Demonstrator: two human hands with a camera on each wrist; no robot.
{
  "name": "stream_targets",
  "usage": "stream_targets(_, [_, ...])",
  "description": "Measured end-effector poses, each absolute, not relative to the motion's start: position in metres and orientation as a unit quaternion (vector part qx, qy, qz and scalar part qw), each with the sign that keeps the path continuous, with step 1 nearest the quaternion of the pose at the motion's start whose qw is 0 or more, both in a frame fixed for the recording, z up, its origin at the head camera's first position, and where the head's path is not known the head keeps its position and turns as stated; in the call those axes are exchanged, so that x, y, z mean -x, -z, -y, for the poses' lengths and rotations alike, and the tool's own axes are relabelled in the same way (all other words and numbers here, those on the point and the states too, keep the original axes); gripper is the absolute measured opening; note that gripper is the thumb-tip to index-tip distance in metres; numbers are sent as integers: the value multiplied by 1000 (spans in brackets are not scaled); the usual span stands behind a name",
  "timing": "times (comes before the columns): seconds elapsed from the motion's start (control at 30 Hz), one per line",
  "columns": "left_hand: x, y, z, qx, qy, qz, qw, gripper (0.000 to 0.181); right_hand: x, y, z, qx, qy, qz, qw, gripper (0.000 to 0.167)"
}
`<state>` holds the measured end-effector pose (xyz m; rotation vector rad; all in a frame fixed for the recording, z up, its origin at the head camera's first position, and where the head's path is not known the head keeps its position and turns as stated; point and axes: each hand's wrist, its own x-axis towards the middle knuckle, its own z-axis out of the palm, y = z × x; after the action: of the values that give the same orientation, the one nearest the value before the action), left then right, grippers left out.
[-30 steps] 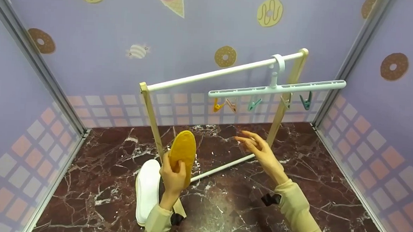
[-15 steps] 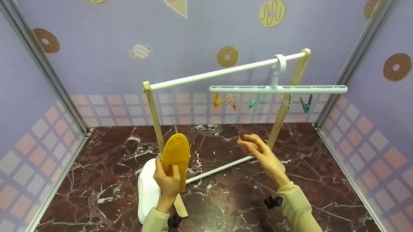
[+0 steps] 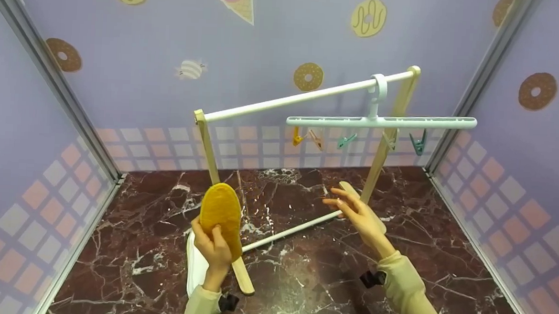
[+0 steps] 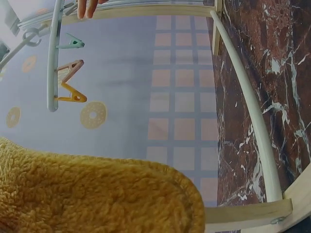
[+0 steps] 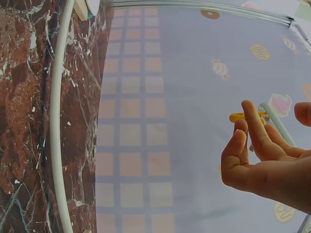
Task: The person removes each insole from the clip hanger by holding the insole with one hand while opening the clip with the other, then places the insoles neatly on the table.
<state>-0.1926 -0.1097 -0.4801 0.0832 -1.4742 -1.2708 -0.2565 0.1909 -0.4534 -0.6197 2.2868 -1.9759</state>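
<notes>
My left hand [image 3: 214, 251] grips a yellow fleecy insole [image 3: 221, 216], thumb on its face and toe end pointing up. In the left wrist view the insole's pile [image 4: 102, 194] fills the lower left. Behind that hand a white insole [image 3: 196, 267] lies on the tabletop, partly hidden. My right hand [image 3: 364, 221] hovers with relaxed fingers and holds nothing, below a pale hanger [image 3: 329, 123]. Several clips dangle from this hanger, among them a yellow clip [image 3: 297, 138] and a dark green clip [image 3: 419, 144].
The hanger hooks over the upper white bar [image 3: 287, 100] of a wooden-sided rack [image 3: 208, 151]. A lower white bar [image 3: 295, 229] runs close above the dark marble tabletop [image 3: 141, 236]. Patterned purple walls [image 3: 134, 92] enclose the space.
My left hand has carried the yellow insole leftward and slightly down, covering more of the white insole. The hanger has swung a little to the right. My right hand has shifted slightly down.
</notes>
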Motion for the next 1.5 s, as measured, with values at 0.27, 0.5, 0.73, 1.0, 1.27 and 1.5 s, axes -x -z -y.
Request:
stream_targets(0.27, [184, 479, 125, -59, 606, 589, 532, 27, 255, 456, -191, 193, 662, -723, 48, 41])
stream_targets(0.5, [178, 480, 143, -100, 651, 561, 502, 25, 255, 458, -192, 192, 668, -717, 45, 41])
stream_targets(0.73, [178, 476, 159, -113, 657, 565, 487, 27, 255, 462, -194, 197, 671, -713, 49, 43])
stream_targets(1.0, [179, 471, 177, -131, 630, 603, 473, 32, 253, 466, -198, 211, 676, -704, 52, 47])
stream_targets(1.27, [187, 469, 193, -124, 570, 695, 420, 35, 250, 467, -200, 211, 689, -691, 65, 34])
stream_targets(1.5, [194, 470, 204, -102, 564, 728, 375, 32, 247, 470, -201, 191, 683, -700, 77, 35])
